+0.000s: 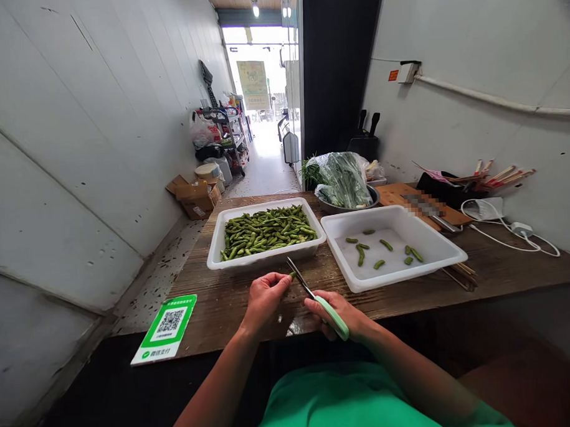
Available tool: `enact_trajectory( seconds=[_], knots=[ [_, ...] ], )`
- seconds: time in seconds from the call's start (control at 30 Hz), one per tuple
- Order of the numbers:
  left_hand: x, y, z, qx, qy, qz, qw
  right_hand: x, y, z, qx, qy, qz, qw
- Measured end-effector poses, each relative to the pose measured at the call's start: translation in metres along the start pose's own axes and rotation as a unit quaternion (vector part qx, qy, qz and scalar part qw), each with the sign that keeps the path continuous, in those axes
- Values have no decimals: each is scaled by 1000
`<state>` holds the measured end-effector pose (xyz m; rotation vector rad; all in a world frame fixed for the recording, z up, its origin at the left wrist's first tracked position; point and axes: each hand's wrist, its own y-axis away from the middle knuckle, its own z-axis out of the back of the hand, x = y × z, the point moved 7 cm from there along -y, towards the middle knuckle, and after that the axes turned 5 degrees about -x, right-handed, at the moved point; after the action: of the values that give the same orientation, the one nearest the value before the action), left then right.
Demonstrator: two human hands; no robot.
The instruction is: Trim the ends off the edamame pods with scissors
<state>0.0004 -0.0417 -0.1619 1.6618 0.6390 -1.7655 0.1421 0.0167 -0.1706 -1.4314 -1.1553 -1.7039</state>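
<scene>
Between the thumb and fingers of my left hand (268, 296) is a green edamame pod (293, 275), mostly hidden, with only its tip showing. My right hand (338, 315) grips a pair of scissors (333, 314) with pale green handles. The scissor blades are slightly parted and lie right at the pod's tip. Beyond my hands stands a white tray (212, 256) heaped with edamame pods (267, 231). To its right, a second white tray (394, 275) holds several scattered pods (379, 264).
A green QR-code card (170, 323) lies at the table's left edge. Behind the trays sit a metal bowl with bagged leafy greens (342, 177), a wooden board (396, 194) with a knife, and a black holder of skewers (452, 192). A white cable (514, 233) runs along the right.
</scene>
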Motion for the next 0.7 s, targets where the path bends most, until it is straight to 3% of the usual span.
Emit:
enact_trajectory(
  seconds=[0.37, 0.57, 0.7],
  knots=[
    [0, 5, -4, 3, 40, 18, 999, 4, 6, -9, 10, -18, 0, 1000],
    [7, 8, -9, 39, 99, 98, 990, -9, 2, -11, 5, -69, -30, 997],
    [9, 9, -9, 44, 215, 134, 966, -22, -1, -10, 25, -83, -39, 995]
  ],
)
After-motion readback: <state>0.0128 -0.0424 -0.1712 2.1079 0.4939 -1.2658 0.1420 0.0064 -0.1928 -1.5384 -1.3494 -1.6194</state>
